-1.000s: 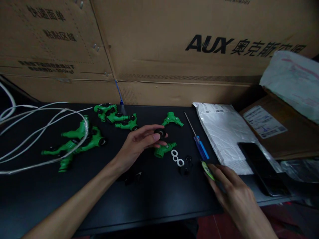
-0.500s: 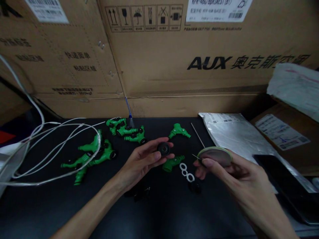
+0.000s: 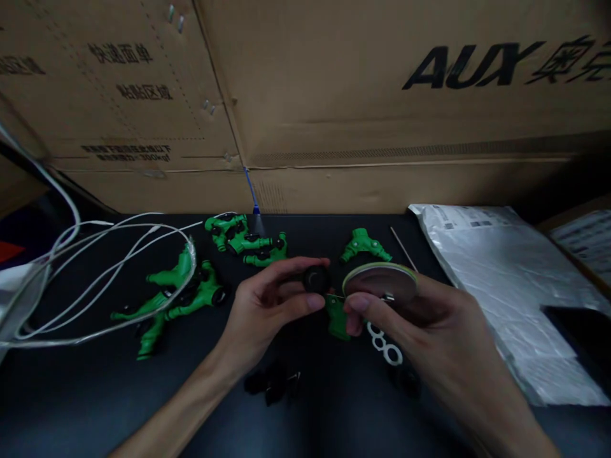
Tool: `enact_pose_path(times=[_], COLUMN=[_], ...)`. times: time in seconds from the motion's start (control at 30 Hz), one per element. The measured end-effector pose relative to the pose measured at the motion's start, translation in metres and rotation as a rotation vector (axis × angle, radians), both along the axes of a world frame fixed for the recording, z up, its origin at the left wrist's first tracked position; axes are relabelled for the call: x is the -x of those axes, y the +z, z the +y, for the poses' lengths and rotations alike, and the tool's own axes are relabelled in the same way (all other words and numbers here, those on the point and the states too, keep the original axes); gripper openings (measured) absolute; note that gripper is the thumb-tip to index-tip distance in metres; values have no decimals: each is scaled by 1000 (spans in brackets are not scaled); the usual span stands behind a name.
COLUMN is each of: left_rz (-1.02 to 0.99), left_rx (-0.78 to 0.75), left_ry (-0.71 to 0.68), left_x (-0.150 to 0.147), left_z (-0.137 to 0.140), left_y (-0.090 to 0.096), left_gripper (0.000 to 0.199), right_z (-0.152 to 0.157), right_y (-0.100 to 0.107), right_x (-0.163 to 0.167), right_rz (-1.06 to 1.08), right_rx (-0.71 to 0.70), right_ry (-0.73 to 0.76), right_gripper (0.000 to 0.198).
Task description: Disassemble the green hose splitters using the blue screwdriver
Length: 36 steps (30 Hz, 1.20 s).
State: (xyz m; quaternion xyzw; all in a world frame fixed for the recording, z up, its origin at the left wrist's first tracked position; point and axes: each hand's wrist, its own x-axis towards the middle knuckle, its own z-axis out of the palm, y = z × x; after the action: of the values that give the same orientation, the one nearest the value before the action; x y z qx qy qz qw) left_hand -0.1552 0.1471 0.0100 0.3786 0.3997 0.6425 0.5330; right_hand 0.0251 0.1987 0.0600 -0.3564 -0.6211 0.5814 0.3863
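Observation:
My left hand (image 3: 274, 302) pinches a small black round cap (image 3: 316, 278) between thumb and fingers, above the middle of the table. Close by on the right, my right hand (image 3: 410, 318) grips a flat round disc (image 3: 382, 280) with a pale yellow-green rim. From under its thumb, a thin metal point (image 3: 335, 296) reaches left to near the cap; whether they touch I cannot tell. Behind the hands lies a green hose splitter (image 3: 338, 318), partly hidden. White rings (image 3: 379, 342) rest below the disc, beside a dark round part (image 3: 405, 381).
Several green splitters lie at the left (image 3: 191, 299) and back (image 3: 238, 235), another green splitter (image 3: 364, 245) back right. White cables (image 3: 128, 254) loop at left. Small black parts (image 3: 272, 383) sit in front. A silver bubble mailer (image 3: 506, 286) lies right; cardboard boxes (image 3: 334, 140) stand behind.
My right hand has moved left, bringing the disc and metal point close to the black cap. The cap has turned in my left hand. The view has tilted down.

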Motion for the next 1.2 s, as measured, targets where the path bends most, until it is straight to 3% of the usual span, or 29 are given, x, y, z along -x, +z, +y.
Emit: enact_pose_path(times=[0.23, 0.43, 0.6, 0.87, 1.2], left_rz=[218, 435, 558, 689, 787], left_rx=[-160, -310, -469, -450, -489], left_ry=[113, 224, 322, 360, 396], left_x=[-5, -8, -7, -5, -3], left_z=[-7, -9, -9, -10, -9], left_y=[-1, -8, -12, -13, -15], left_gripper=[40, 37, 37, 29, 36], right_z=[-5, -12, -17, -15, -16], right_y=[0, 2, 0, -6, -7], right_x=[5, 1, 0, -6, -7], right_rz=[30, -240, -307, -344, -378], right_rx=[-15, -268, -470, -515, -590], right_ry=[-32, -73, -96, -64, -67], right_gripper=[8, 5, 10, 11, 13])
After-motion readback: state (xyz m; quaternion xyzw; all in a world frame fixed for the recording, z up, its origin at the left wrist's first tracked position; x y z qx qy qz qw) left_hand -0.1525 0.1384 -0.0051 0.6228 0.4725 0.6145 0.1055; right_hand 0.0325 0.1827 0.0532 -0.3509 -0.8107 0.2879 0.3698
